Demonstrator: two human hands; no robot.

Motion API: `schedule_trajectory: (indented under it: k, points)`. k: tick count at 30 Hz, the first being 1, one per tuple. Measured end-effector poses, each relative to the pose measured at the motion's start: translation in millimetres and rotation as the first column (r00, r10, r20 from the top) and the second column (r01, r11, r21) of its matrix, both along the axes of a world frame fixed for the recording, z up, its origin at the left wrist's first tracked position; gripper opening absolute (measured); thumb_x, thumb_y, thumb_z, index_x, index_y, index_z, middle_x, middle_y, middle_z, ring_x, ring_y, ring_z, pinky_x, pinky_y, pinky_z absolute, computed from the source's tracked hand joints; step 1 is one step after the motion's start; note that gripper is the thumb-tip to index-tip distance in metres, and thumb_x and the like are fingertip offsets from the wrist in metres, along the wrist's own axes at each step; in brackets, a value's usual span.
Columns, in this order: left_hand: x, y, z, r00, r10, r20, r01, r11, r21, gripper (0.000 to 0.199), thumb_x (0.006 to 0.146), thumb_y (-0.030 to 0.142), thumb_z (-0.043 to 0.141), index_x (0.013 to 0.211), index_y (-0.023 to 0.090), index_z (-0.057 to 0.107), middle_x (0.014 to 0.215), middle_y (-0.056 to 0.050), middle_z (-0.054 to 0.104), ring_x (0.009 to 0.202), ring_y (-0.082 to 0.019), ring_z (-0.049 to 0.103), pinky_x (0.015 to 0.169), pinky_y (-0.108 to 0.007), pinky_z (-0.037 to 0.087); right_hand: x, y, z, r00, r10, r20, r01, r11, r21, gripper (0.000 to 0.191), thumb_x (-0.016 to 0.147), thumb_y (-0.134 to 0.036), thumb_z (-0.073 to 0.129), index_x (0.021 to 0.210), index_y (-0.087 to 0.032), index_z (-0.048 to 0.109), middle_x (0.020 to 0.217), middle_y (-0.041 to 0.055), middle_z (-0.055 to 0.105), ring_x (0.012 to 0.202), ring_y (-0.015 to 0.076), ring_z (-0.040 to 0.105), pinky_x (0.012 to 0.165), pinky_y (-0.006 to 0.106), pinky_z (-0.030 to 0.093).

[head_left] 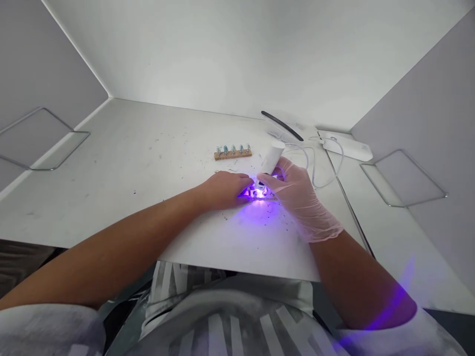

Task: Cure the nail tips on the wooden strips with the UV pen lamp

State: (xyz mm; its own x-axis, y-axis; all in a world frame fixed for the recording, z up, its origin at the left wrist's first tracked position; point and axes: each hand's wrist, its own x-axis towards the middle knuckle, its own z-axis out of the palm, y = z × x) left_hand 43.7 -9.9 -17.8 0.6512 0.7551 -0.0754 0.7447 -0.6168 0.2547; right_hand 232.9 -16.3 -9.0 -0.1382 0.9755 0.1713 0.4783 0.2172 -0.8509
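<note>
My right hand (pixel 293 193), in a thin pinkish glove, is closed around a white cylindrical lamp (pixel 272 157). The lamp is tilted, and its lower end shines violet light down on a strip (pixel 265 199) lying on the table, with small pieces on it. My left hand (pixel 227 190), ungloved, rests on the table at the strip's left end, its fingers together; what the fingertips hold is lost in the glare. Behind the hands stands a wooden strip (pixel 233 155) bearing several small clear and teal pieces on metal holders.
A black-edged curved item (pixel 282 125) lies at the back of the white table (pixel 122 163). A white box (pixel 347 146) with a white cable (pixel 339 165) sits at the back right. Wire frames stand out at the left (pixel 55 116) and right (pixel 423 173) walls.
</note>
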Motion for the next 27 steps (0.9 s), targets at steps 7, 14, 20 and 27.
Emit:
schedule_trajectory:
  k: [7,14,20,27]
  points:
    - [-0.5,1.0,-3.1,1.000,-0.015,0.023,0.014,1.000,0.018,0.031,0.088,0.047,0.046,0.089,0.019,0.060,0.083,-0.001,0.063,0.062,-0.011,0.050,0.052,-0.024,0.030,0.2,-0.2,0.1,0.999,-0.009,-0.039,0.009,1.000,-0.018,0.028,0.076,-0.040,0.069,0.097,-0.022,0.069,0.074,-0.0002,0.069,0.064,0.0156,0.064,0.064,0.034,0.052]
    - [-0.5,0.7,-2.6,1.000,-0.009,0.029,0.008,1.000,0.020,0.033,0.088,0.049,0.045,0.089,0.020,0.060,0.083,-0.002,0.063,0.062,-0.012,0.050,0.053,-0.025,0.029,-0.4,-1.7,0.9,0.998,-0.008,-0.064,0.007,1.000,-0.020,0.027,0.077,-0.039,0.068,0.098,-0.023,0.070,0.076,-0.0003,0.069,0.068,0.0165,0.065,0.064,0.034,0.052]
    - [-0.3,0.1,-3.2,1.000,-0.003,0.021,0.003,1.000,0.021,0.033,0.089,0.048,0.046,0.091,0.020,0.061,0.086,-0.002,0.064,0.063,-0.012,0.052,0.053,-0.025,0.028,-0.2,0.4,-1.4,0.999,-0.015,-0.043,0.016,1.000,0.010,0.026,0.076,-0.037,0.070,0.097,-0.023,0.070,0.073,-0.0012,0.068,0.065,0.0155,0.063,0.065,0.035,0.052]
    - [-0.2,0.0,-3.4,1.000,-0.002,0.008,0.001,1.000,0.029,0.033,0.089,0.049,0.046,0.095,0.021,0.062,0.090,-0.001,0.066,0.065,-0.013,0.053,0.055,-0.025,0.031,2.0,1.9,-2.1,1.000,-0.022,-0.004,0.022,1.000,0.009,0.027,0.075,-0.038,0.070,0.098,-0.023,0.069,0.076,-0.0002,0.069,0.067,0.0168,0.062,0.065,0.037,0.051]
